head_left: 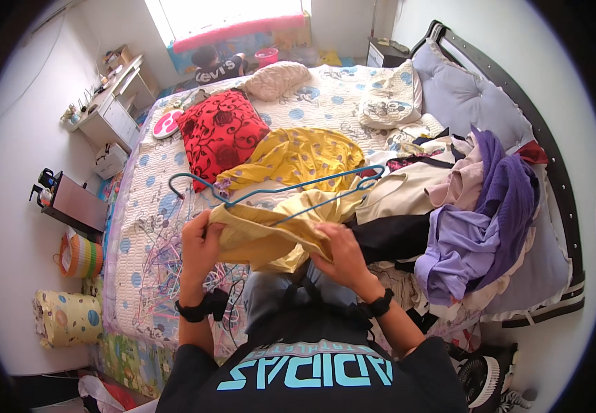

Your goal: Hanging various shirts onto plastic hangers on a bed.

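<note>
My left hand (200, 249) pinches one side of a pale yellow garment (257, 242), and my right hand (344, 256) grips its other side. The cloth is stretched between them above my lap. Just beyond it lies a blue clothes hanger (294, 186), its hook to the left. Part of the hanger's lower bar passes behind or into the cloth; I cannot tell which. Farther off, a mustard-yellow dotted cloth (301, 155) is spread beside a red pillow with black flowers (222, 131).
A heap of clothes, including a purple knit (515, 199) and a lilac shirt (458, 237), covers the bed's right side. Many thin hangers (164, 265) lie tangled at left. Another person (219, 67) is beyond the bed's far edge. A fan (480, 382) stands lower right.
</note>
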